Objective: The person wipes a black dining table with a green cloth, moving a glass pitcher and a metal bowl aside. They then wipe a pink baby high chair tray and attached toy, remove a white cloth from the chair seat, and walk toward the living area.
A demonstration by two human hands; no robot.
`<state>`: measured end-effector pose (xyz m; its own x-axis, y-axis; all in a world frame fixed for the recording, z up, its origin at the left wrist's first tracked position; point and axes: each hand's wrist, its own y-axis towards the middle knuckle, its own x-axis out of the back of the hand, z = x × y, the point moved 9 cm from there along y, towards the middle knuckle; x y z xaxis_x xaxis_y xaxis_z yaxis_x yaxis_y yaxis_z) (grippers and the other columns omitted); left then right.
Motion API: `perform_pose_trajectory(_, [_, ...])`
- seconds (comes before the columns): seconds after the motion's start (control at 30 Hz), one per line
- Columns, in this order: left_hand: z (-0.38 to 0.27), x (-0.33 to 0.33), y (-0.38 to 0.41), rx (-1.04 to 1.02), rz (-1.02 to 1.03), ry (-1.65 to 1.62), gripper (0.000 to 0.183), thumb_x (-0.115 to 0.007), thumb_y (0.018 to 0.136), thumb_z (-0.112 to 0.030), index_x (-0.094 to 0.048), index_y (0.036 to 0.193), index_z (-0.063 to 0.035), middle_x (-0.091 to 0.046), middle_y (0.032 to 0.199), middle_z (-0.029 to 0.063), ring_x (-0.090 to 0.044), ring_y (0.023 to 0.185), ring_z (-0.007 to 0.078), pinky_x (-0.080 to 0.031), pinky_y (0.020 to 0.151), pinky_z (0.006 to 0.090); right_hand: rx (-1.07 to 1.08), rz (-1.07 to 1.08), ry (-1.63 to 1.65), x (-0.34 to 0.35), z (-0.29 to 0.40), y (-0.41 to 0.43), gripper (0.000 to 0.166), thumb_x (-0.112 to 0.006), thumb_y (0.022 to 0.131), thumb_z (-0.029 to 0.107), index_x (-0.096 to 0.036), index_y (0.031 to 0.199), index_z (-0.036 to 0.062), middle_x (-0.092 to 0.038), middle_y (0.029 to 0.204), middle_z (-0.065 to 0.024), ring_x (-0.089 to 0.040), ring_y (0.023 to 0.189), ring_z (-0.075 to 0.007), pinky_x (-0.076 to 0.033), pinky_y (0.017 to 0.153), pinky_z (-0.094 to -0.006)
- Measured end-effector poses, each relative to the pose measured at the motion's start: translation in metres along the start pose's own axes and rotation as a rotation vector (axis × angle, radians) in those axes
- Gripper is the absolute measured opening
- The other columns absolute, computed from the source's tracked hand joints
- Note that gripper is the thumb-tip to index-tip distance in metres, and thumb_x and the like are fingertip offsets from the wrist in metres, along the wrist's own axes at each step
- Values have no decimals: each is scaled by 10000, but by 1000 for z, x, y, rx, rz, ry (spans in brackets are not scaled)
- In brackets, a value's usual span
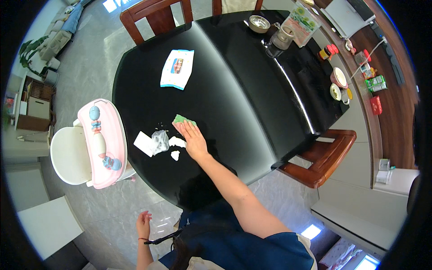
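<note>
My right hand (pixel 193 140) presses a green cleaning cloth (pixel 181 118) flat against the glossy black table (pixel 219 101); the palm and fingers hide part of it. Just left of that hand lie crumpled white tissues (pixel 177 141), a clear plastic wrapper (pixel 160 142) and a white rectangular piece (pixel 143 144). Small pale crumbs (pixel 162 126) are scattered above the wrapper. My left hand (pixel 144 219) hangs beside my body over the floor, away from the table, its fingers loosely curled with nothing visible in them.
A white and blue packet (pixel 177 69) lies farther up the table. A metal bowl (pixel 259 24) and a glass jug (pixel 282 38) stand at the far end. A pink high-chair tray (pixel 101 145) adjoins the left edge; wooden chairs (pixel 324 158) surround the table.
</note>
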<state>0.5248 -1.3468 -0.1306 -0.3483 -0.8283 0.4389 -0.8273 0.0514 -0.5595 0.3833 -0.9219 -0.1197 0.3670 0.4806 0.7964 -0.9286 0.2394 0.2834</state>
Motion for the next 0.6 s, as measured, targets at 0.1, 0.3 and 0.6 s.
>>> perform_pose_trajectory(0.1, [15, 11, 4, -45, 21, 36, 185, -467, 901, -83, -544, 1038, 14, -627, 889, 98, -591, 765, 142, -475, 680, 255, 46, 63, -10, 19, -23, -15, 526, -442, 767, -30, -437, 1283, 73, -442, 1322, -109, -404, 1233, -259, -292, 1043, -393])
perform_pose_trajectory(0.3, [86, 38, -12, 103, 20, 58, 180, -483, 889, -89, -543, 1019, 19, -622, 872, 108, -606, 762, 156, -494, 654, 262, -442, -257, -440, 220, -170, -106, 540, -373, 781, -47, -456, 1283, 134, -499, 1249, -118, -433, 1191, -287, -309, 998, -415])
perform_pose_trajectory(0.6, [95, 27, -10, 86, 87, 90, 199, -455, 884, -56, -542, 1035, 40, -615, 891, 122, -618, 807, 179, -516, 702, 279, -532, -332, -439, 184, -151, -221, 462, -380, 830, -4, -404, 1291, -2, -434, 1320, -174, -367, 1237, -371, -251, 1044, -451])
